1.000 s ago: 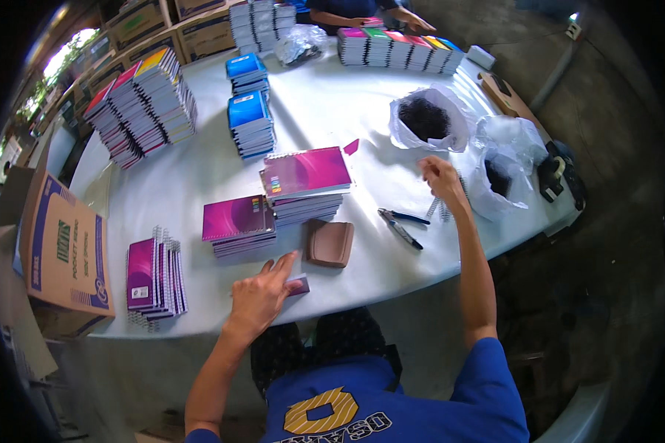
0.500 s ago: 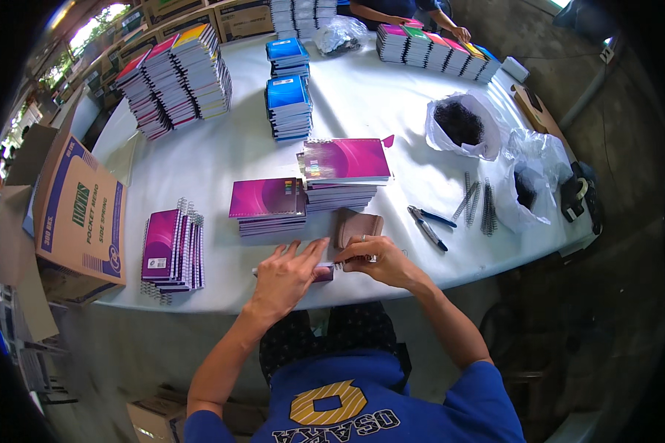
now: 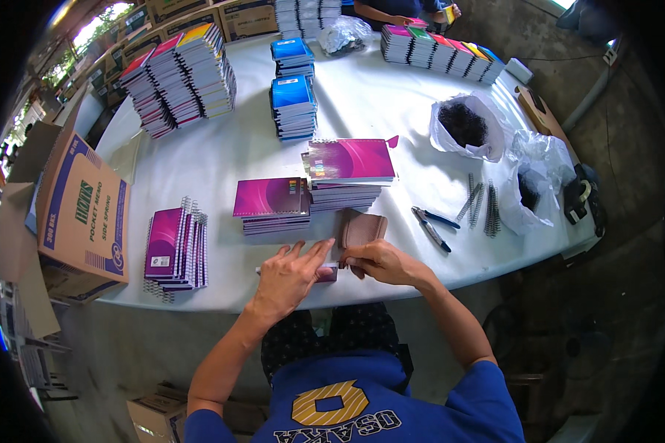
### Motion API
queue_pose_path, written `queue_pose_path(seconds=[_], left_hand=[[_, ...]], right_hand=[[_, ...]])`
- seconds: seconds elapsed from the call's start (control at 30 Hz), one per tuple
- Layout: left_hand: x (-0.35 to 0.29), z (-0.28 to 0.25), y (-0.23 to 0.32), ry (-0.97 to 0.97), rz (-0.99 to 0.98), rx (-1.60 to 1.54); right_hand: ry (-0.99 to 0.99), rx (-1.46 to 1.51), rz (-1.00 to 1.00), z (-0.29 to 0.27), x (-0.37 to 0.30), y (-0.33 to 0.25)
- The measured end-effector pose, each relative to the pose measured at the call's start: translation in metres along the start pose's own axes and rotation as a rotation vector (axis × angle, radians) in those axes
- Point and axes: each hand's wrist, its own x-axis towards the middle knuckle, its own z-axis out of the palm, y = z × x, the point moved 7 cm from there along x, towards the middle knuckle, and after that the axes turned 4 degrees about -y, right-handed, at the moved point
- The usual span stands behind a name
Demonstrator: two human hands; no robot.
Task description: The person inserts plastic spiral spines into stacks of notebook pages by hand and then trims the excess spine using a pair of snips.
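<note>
My left hand [image 3: 289, 278] lies flat, fingers spread, on a small purple notebook [image 3: 328, 274] at the near table edge. My right hand [image 3: 377, 261] pinches the same notebook's right end, fingers closed on it; whether it also holds a wire coil I cannot tell. A brown wallet-like pad [image 3: 360, 228] lies just beyond my hands. Two low stacks of purple notebooks [image 3: 272, 204] [image 3: 349, 168] stand behind it. Pliers with blue handles [image 3: 431, 224] and loose spiral wire coils [image 3: 480, 205] lie to the right.
A white table [image 3: 222, 159] carries tall notebook stacks [image 3: 177, 77], blue stacks [image 3: 293, 103], a bound purple row [image 3: 174, 248], and plastic bags of coils [image 3: 465, 125]. A cardboard box [image 3: 81, 214] sits at left. Another person's hands [image 3: 443, 11] work at the far edge.
My right hand came back from the coils at the right to the small notebook by my left hand. The head moved closer over the table.
</note>
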Motion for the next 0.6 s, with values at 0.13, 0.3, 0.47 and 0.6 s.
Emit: queue_pose_path(seconds=[0.13,0.3,0.47,0.6], left_hand=[[0.000,0.001,-0.002,0.039,0.009,-0.037],[0.004,0.007,0.009,0.041,0.066,-0.109],[0.007,0.004,0.008,-0.093,-0.013,-0.173],[0.006,0.010,0.009,-0.217,-0.024,-0.099]], right_hand=[[0.282,-0.090,-0.070,-0.006,-0.011,-0.014],[0.246,-0.334,-0.028,0.002,-0.017,-0.016],[0.322,-0.427,-0.118,0.005,-0.021,-0.031],[0.100,-0.069,0.107,0.012,-0.015,-0.020]])
